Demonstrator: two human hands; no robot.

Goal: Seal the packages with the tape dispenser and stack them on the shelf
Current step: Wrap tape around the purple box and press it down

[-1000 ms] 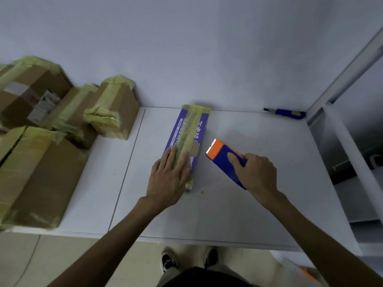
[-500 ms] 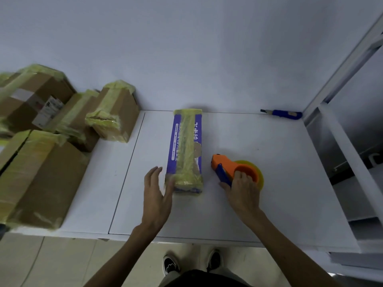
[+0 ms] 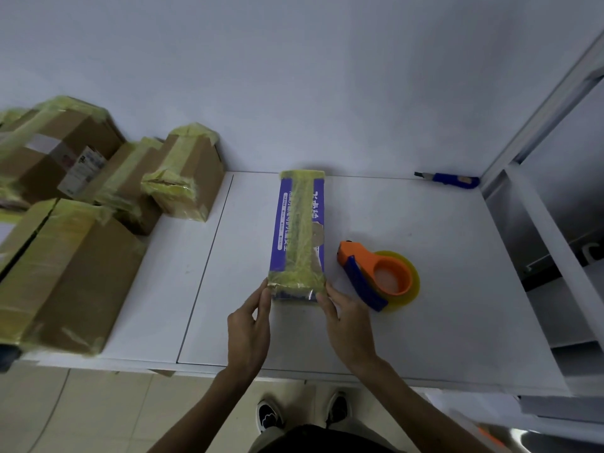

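I see the purple box [image 3: 299, 230] lying flat in the middle of the white bench [image 3: 425, 322]. Its long side points to the wall and yellow tape runs down its top. My left hand [image 3: 250, 328] touches its near left corner. My right hand [image 3: 348, 325] touches its near right corner. Both grips are loose, with straight fingers. The tape dispenser [image 3: 376, 276] lies just right of the box. Brown taped boxes [image 3: 81, 276] sit at the left. A blue knife [image 3: 452, 181] lies by the wall.
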